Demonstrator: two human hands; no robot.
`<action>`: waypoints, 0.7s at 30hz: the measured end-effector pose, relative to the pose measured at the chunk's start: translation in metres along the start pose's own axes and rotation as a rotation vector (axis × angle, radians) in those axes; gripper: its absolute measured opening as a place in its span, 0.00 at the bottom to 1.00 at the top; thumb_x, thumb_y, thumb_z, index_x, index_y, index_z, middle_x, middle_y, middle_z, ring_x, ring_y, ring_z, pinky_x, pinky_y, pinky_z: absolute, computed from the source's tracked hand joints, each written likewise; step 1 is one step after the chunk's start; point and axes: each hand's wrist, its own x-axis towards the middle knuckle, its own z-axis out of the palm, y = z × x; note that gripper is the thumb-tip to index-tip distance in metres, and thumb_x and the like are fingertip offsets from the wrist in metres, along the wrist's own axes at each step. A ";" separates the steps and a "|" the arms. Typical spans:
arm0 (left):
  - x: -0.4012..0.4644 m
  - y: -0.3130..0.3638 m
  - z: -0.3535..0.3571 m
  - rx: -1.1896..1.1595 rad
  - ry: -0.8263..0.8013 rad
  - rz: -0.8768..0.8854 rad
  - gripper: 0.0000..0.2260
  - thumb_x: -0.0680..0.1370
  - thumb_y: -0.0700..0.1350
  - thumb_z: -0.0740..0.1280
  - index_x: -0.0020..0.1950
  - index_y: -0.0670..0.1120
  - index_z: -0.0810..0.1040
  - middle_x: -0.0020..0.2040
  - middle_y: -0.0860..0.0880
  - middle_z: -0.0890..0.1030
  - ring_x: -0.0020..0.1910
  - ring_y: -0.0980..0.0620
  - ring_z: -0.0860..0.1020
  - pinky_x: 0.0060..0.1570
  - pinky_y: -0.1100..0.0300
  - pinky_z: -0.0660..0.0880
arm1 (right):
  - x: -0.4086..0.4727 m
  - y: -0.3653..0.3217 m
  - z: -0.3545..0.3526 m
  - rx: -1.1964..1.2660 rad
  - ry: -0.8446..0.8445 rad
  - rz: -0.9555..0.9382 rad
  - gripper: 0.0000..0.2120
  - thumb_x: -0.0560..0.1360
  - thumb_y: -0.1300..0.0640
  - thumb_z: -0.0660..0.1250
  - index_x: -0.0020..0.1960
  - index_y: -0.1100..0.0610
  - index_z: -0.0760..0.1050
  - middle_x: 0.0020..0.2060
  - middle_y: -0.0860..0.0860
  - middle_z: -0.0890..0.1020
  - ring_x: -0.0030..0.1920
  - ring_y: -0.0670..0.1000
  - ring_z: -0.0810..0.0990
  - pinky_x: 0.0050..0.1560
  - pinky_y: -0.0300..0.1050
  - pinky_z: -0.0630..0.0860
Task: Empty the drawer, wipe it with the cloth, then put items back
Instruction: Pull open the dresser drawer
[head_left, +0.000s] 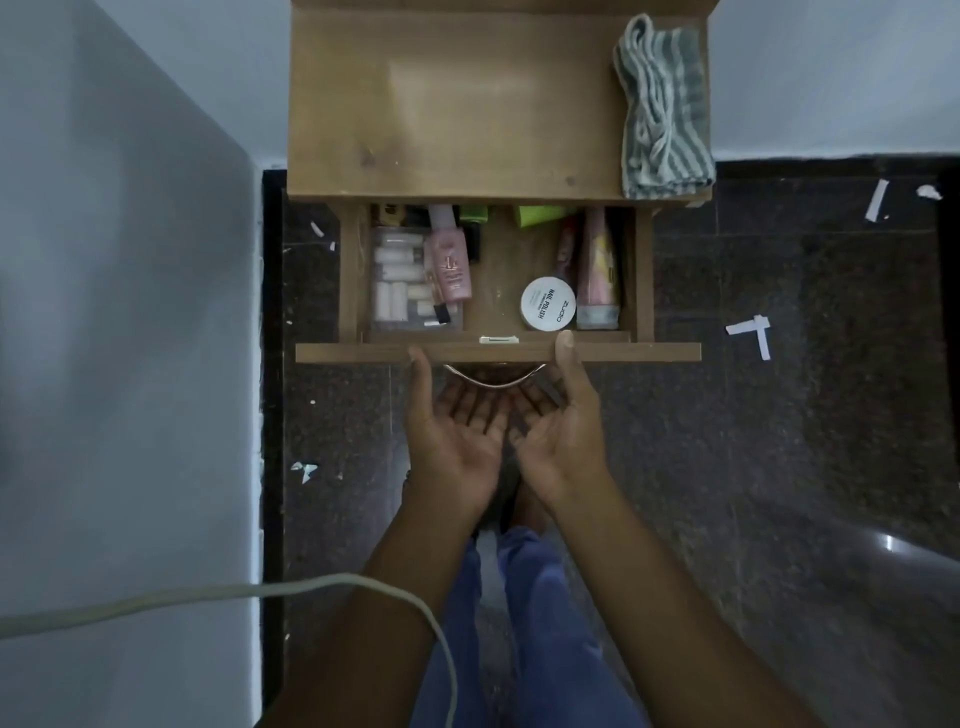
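Both hands — left hand (454, 436), right hand (558, 431) — hook curled fingers under the full drawer (498, 352) front, thumbs on top; the cloth (662, 111) lies on the surface (447, 104).

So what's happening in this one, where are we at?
A person stands at a small wooden cabinet with both hands, left hand and right hand, under the front panel of the open drawer, thumbs on its top edge. The drawer is full of cosmetics. The striped cloth lies untouched on the cabinet top.

Wooden drawer (613, 352): we find it pulled open, cosmetics inside. Striped grey cloth (662, 111): crumpled atop the cabinet's right side.
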 end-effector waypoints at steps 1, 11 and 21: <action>0.000 0.000 -0.004 0.023 0.006 0.002 0.33 0.76 0.63 0.73 0.70 0.39 0.78 0.66 0.41 0.83 0.67 0.43 0.82 0.74 0.47 0.73 | -0.002 0.003 0.000 -0.015 0.008 -0.001 0.26 0.77 0.39 0.70 0.67 0.56 0.81 0.53 0.53 0.87 0.58 0.53 0.84 0.68 0.53 0.76; -0.027 -0.008 -0.029 0.092 0.069 -0.023 0.30 0.78 0.58 0.74 0.73 0.39 0.77 0.67 0.41 0.83 0.66 0.44 0.83 0.72 0.48 0.75 | -0.030 0.023 -0.020 -0.083 0.082 0.039 0.25 0.77 0.40 0.70 0.66 0.56 0.81 0.50 0.51 0.87 0.55 0.52 0.85 0.66 0.53 0.77; -0.058 -0.021 -0.064 0.154 0.139 -0.050 0.27 0.80 0.56 0.72 0.72 0.38 0.78 0.64 0.41 0.84 0.65 0.44 0.83 0.69 0.50 0.77 | -0.063 0.043 -0.044 -0.057 0.144 0.119 0.23 0.78 0.44 0.71 0.67 0.58 0.80 0.49 0.52 0.87 0.54 0.53 0.85 0.57 0.49 0.80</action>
